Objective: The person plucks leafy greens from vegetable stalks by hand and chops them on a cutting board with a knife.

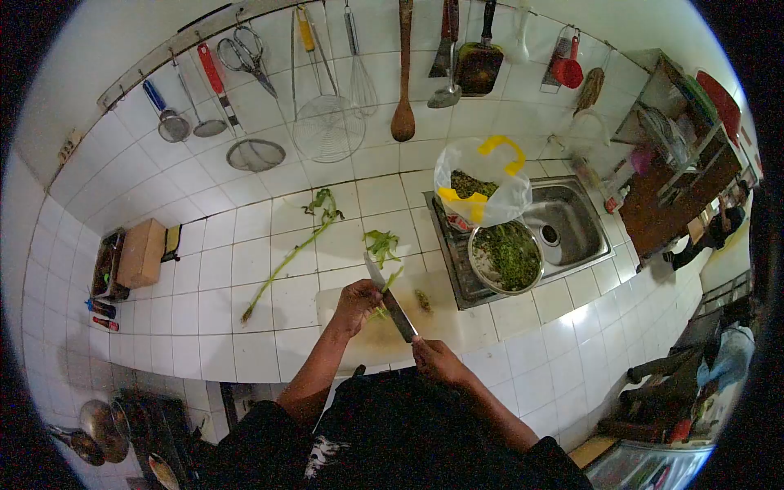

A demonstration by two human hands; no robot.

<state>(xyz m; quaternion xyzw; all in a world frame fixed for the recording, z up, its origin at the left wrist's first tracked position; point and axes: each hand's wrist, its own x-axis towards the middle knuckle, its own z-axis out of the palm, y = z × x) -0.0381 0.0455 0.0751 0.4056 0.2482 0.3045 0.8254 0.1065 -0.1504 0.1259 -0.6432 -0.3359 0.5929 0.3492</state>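
My right hand (438, 361) is closed round the handle of a knife (397, 314), its blade slanting up and left over a pale cutting board (445, 314). Beside the blade, my left hand (358, 305) pinches a green stem (391, 278). Just beyond the board lies a leafy green piece (381, 245). A small browned clump (423, 300) sits on the board right of the knife. Farther left, a long stalk (286, 261) with leaves at its far end lies on the white tiles. Chopped greens fill a metal bowl (507, 256) at the right.
A plastic bag (483, 181) with greens stands behind the bowl, beside the sink (563, 220). Strainers, a whisk, scissors and a wooden spoon (403, 121) hang on the wall. At the left end is a brown box (140, 253). A dish rack (682, 155) stands right.
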